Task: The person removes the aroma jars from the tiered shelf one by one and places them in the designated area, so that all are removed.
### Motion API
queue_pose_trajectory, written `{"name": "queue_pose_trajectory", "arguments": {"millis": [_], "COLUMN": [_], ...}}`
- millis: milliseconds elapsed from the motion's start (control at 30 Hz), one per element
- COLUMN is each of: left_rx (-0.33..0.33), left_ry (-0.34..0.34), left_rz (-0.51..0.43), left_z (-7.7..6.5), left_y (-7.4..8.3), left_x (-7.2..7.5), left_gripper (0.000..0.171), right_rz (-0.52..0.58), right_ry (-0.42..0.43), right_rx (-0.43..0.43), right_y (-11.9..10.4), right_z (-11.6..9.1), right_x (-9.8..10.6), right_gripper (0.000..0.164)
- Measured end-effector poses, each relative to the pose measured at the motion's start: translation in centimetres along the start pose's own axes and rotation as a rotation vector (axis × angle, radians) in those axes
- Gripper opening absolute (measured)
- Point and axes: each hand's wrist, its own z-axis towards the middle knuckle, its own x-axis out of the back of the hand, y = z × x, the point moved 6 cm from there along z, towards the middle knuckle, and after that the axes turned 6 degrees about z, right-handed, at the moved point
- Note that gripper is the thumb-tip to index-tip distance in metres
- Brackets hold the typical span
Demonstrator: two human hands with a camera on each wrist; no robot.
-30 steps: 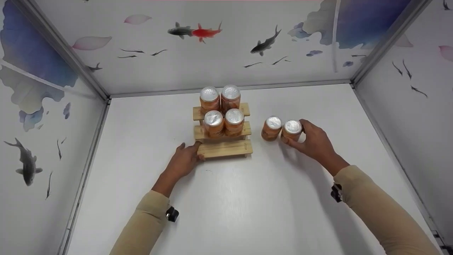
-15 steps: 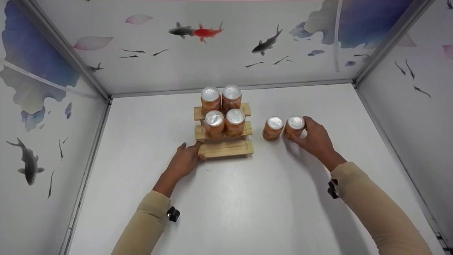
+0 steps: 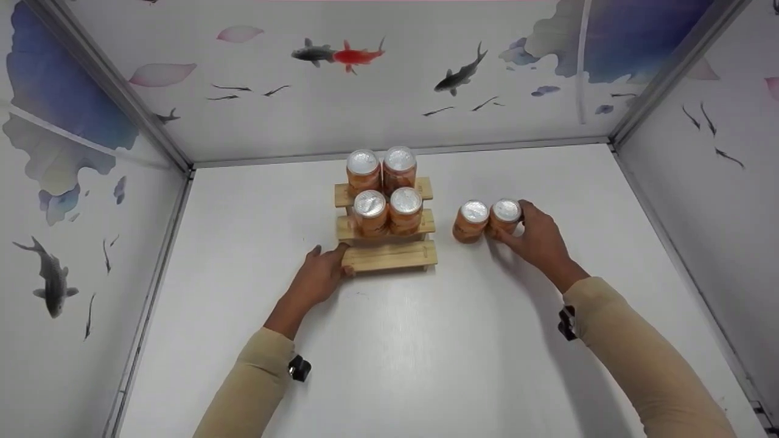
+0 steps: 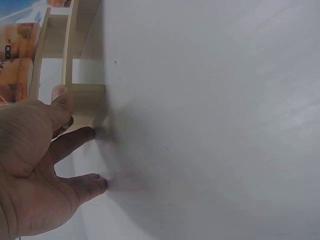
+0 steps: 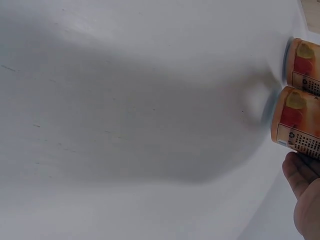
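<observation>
A three-tier wooden stand (image 3: 389, 257) stands at the back of the white table. Two orange cans with silver lids, such as the front left can (image 3: 370, 213), rest upright on its middle tier, two more, including the rear can (image 3: 400, 170), on its top tier. My left hand (image 3: 317, 277) grips the left end of the bare lowest tier; in the left wrist view the thumb (image 4: 61, 97) lies over the board's edge. Right of the stand, my right hand (image 3: 541, 240) holds an orange can (image 3: 504, 220) between thumb and fingers. Another can (image 3: 470, 222) stands upright close to its left.
White walls printed with fish enclose the table (image 3: 389, 353) at the back and both sides. The back wall (image 3: 261, 131) rises close behind the stand. Fruit pictures show on the held can's label (image 5: 297, 115) in the right wrist view.
My right hand has shifted the held can slightly toward the back; it parted a little from the other can, then came close again. My left hand keeps its place on the stand.
</observation>
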Motion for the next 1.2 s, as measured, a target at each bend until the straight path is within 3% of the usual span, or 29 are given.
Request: {"name": "queue_pose_trajectory", "arguments": {"millis": [500, 533, 700, 767, 1200], "left_rx": [0.008, -0.016, -0.013, 0.014, 0.015], "left_ry": [-0.01, 0.008, 0.009, -0.013, -0.019], "left_rz": [0.004, 0.0, -0.001, -0.003, 0.024], "left_z": [-0.1, 0.2, 0.2, -0.1, -0.1], "left_y": [0.2, -0.7, -0.8, 0.1, 0.2], "left_x": [0.1, -0.7, -0.7, 0.0, 0.1], "left_gripper": [0.054, 0.055, 0.057, 0.057, 0.051], "right_rz": [0.024, 0.029, 0.055, 0.064, 0.068], "right_ry": [-0.041, -0.042, -0.044, -0.045, -0.047], "right_rx": [-0.061, -0.059, -0.049, -0.043, -0.051], "right_y": [0.5, 0.5, 0.7, 0.8, 1.0], "right_z": [0.1, 0.1, 0.1, 0.1, 0.1], "right_x": [-0.6, -0.5, -0.6, -0.6, -0.6], "right_gripper": [0.07, 0.07, 0.068, 0.068, 0.065]}}
